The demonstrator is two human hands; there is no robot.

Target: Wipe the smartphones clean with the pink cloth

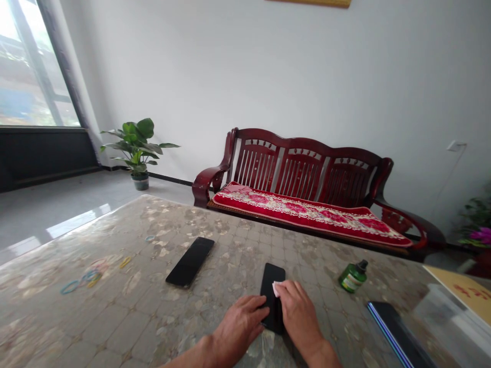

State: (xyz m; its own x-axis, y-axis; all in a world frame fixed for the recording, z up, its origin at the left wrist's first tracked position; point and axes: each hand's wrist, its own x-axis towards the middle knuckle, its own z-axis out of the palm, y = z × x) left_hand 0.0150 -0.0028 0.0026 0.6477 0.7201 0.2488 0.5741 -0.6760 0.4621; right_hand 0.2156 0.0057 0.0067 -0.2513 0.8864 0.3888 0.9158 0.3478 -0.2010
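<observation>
A black smartphone (271, 276) lies screen up on the patterned tablecloth in front of me. Stretched fingers of my left hand (238, 321) rest on its left edge, with nothing grasped. My right hand (301, 314) pinches a small pale pink wipe (275, 289) against the screen; most of the wipe is hidden by the fingers. To the left, apart from both hands, a second black smartphone (191, 262) lies flat. A green bottle with a black cap (353, 276) stands to the right of my right hand.
Several coloured rubber bands (91, 276) are scattered at the table's left. At the right lie a dark phone with a bluish edge (397, 332) and a clear plastic box (441, 317) near a yellowish card (462, 286). Beyond the table (226, 230) stand a wooden bench (299, 168) and a potted plant (140, 148).
</observation>
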